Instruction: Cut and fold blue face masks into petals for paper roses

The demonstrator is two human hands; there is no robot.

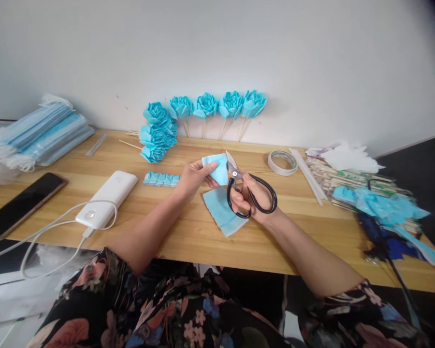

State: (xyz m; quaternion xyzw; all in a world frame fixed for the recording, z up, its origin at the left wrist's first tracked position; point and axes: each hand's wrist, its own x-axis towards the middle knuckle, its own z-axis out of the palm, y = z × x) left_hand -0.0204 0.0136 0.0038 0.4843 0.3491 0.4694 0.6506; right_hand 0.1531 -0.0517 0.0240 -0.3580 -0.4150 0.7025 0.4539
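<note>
My left hand point(195, 178) pinches a folded piece of light-blue fabric point(217, 166) between thumb and fingers. In my right hand point(255, 195) are black-handled scissors point(264, 193), their blades pointing up and left at the fabric's right edge. Whether the blades are cutting into it I cannot tell. Beneath both hands a larger blue fabric piece point(223, 212) lies flat on the wooden table point(188, 241). Just left of my left hand sits a row of small folded blue pieces point(161, 179).
Several blue fabric flowers on sticks point(206, 106) lean against the wall; more flowers point(155, 133) lie left of them. Face masks point(50, 133), a phone point(23, 205) and a cabled white power bank point(107, 198) occupy the left. Rightward are a tape roll point(282, 170) and blue scraps point(384, 205).
</note>
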